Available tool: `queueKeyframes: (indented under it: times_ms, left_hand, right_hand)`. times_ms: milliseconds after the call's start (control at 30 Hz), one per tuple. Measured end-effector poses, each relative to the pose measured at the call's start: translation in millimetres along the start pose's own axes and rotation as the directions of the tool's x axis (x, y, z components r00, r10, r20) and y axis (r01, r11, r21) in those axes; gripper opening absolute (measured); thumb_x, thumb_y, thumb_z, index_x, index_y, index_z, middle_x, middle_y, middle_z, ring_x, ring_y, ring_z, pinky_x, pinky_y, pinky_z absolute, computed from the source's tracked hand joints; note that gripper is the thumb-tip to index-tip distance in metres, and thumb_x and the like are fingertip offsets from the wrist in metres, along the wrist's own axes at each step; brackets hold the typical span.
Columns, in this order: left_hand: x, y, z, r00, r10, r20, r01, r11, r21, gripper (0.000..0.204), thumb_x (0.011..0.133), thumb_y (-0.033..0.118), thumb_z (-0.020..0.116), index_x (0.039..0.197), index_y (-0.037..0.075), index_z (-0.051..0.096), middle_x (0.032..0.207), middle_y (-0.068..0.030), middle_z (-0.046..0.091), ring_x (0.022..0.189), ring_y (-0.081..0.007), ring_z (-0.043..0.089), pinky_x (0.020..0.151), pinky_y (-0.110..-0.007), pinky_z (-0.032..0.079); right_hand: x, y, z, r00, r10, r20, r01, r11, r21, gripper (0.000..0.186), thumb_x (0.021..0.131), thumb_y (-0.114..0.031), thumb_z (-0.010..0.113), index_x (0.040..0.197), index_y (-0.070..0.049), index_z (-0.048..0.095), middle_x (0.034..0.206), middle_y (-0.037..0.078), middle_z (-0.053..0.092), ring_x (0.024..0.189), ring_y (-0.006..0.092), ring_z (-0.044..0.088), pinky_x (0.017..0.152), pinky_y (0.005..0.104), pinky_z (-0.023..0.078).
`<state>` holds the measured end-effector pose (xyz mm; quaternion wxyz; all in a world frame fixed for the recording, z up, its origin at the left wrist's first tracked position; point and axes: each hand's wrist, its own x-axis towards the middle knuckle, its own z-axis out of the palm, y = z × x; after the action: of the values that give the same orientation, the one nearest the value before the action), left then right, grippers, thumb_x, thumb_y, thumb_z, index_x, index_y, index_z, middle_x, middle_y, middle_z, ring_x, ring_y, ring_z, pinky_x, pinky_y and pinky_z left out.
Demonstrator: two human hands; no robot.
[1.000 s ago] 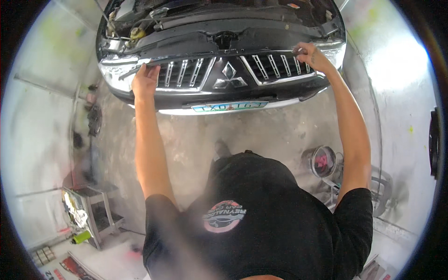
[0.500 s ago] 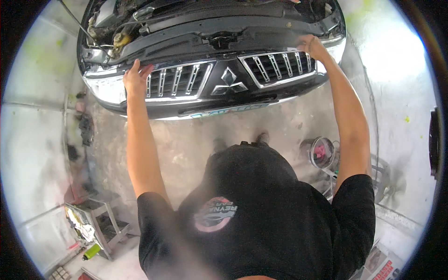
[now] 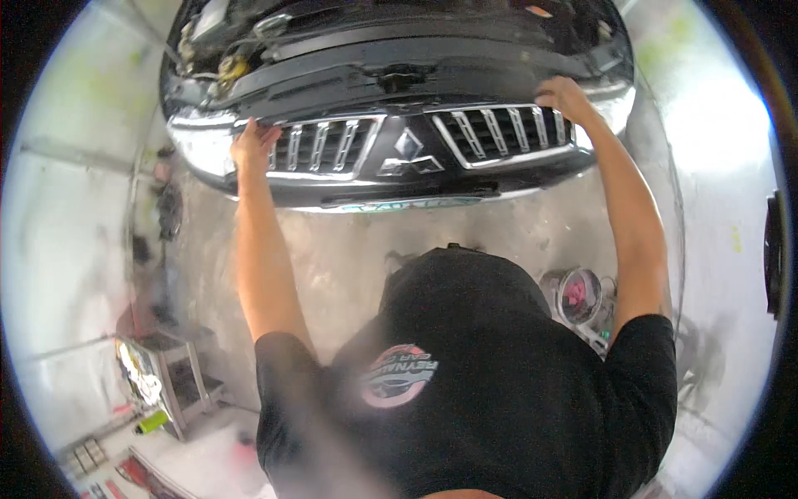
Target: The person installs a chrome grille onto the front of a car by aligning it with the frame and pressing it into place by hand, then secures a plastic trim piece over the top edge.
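Note:
A black car grille [image 3: 322, 148] with chrome frames and slats spans the front of a car, a silver emblem [image 3: 408, 148] at its centre. At its left end, beside the bright headlight [image 3: 204, 148], my left hand [image 3: 253, 148] grips the edge, thumb up and fingers bent over the top. My right hand [image 3: 567, 101] curls its fingers over the upper right corner, near the other headlight [image 3: 613, 110]. Both arms are stretched forward. The undersides of my fingers are hidden.
Behind the grille lies the open engine bay [image 3: 332, 41]. On the right floor stands a bucket [image 3: 593, 309] with a pink cloth [image 3: 575, 291] inside. A shelved cart [image 3: 196, 384] and a green bottle [image 3: 151, 422] are at the lower left. Pale walls flank both sides.
The car front and both hands appear a little farther right in view, and the hands slightly lower. Each hand stays at its end of the grille.

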<state>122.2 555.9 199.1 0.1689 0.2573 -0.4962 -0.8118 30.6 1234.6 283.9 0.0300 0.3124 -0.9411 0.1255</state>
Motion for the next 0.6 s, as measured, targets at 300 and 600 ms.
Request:
queueKeyframes:
  times_ms: [300, 600]
  left_hand:
    - [-29, 10, 19, 0.992, 0.107, -0.065, -0.101, 0.991, 0.085, 0.029, 0.096, 0.011, 0.066, 0.101, -0.013, 0.052, 0.094, -0.0249, 0.064, 0.078, -0.0358, 0.072, 0.067, -0.042, 0.067]
    - [-14, 22, 4, 0.997, 0.078, -0.002, -0.077, 0.987, 0.144, 0.037, 0.096, 0.022, 0.067, 0.104, -0.013, 0.057, 0.085, -0.0183, 0.065, 0.069, -0.0321, 0.072, 0.059, -0.041, 0.066]
  right_hand:
    - [-6, 13, 3, 0.99, 0.127, 0.062, -0.132, 0.989, 0.07, 0.038, 0.078, -0.024, 0.078, 0.105, 0.002, 0.073, 0.106, 0.024, 0.069, 0.098, 0.0364, 0.067, 0.088, 0.0407, 0.052]
    - [-3, 6, 2, 0.982, 0.182, 0.051, -0.183, 0.983, 0.017, 0.031, 0.08, -0.018, 0.077, 0.105, 0.0, 0.074, 0.103, 0.023, 0.07, 0.098, 0.0341, 0.068, 0.085, 0.0399, 0.052]
